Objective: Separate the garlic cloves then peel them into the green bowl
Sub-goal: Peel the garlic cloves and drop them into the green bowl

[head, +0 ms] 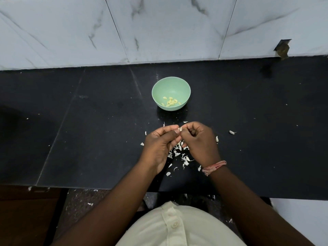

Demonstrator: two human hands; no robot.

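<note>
Hands: left hand [160, 142] and right hand [198, 139] together, both pinching one garlic clove [181, 129] between fingertips above the black counter [88, 121] | Green bowl [171, 86]: beyond the hands, holding peeled cloves [170, 101] | Garlic skins [182, 156]: scattered under the hands | Unpeeled cloves [231, 132]: on counter, right of right hand

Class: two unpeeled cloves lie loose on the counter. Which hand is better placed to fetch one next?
Right hand: both loose cloves lie on its side, one close beside it; the left hand would have to cross over.
</note>
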